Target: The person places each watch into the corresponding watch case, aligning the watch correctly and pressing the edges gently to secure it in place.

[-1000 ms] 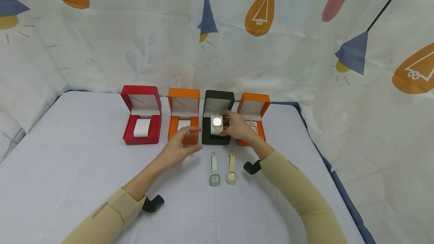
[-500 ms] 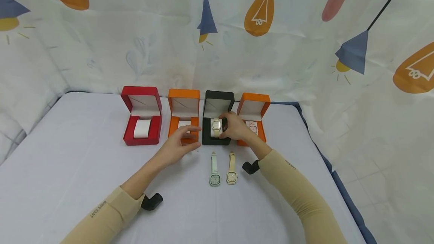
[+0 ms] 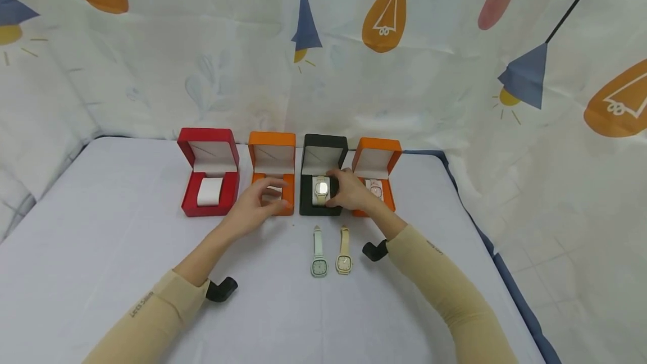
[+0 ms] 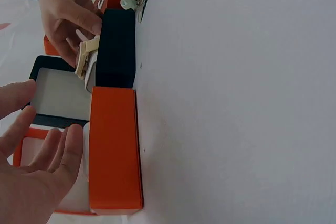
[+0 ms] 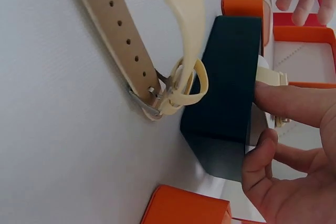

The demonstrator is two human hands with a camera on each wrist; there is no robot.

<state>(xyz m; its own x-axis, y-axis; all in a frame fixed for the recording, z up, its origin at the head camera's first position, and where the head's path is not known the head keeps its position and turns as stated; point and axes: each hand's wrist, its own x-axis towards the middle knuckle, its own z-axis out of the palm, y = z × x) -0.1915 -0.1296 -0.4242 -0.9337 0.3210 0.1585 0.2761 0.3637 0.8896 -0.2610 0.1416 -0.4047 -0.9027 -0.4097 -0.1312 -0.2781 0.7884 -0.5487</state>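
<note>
My right hand [image 3: 354, 191] is at the open dark green watch box [image 3: 326, 141]. Its thumb and fingers pinch the white cushion that bears a cream-strapped watch [image 3: 321, 188]. The cushion sits in the box; in the right wrist view the thumb lies against it beside the strap. My left hand [image 3: 253, 205] hovers over the open orange box [image 3: 273, 138] to the left, fingers spread and holding nothing. That box's white cushion is partly hidden by the hand. A mint-green watch [image 3: 319, 266] and a yellow watch [image 3: 344, 263] lie in front.
An open red box [image 3: 207, 135] with a bare white cushion [image 3: 209, 191] stands at the left of the row. At the right, another orange box [image 3: 379, 144] holds a pink watch [image 3: 375, 189]. A printed cloth hangs behind the white table [image 3: 273, 308].
The cream-strapped watch and its cushion have settled slightly lower in the dark green box, with my right hand still on them. My left hand has drawn back leftward, over the orange box.
</note>
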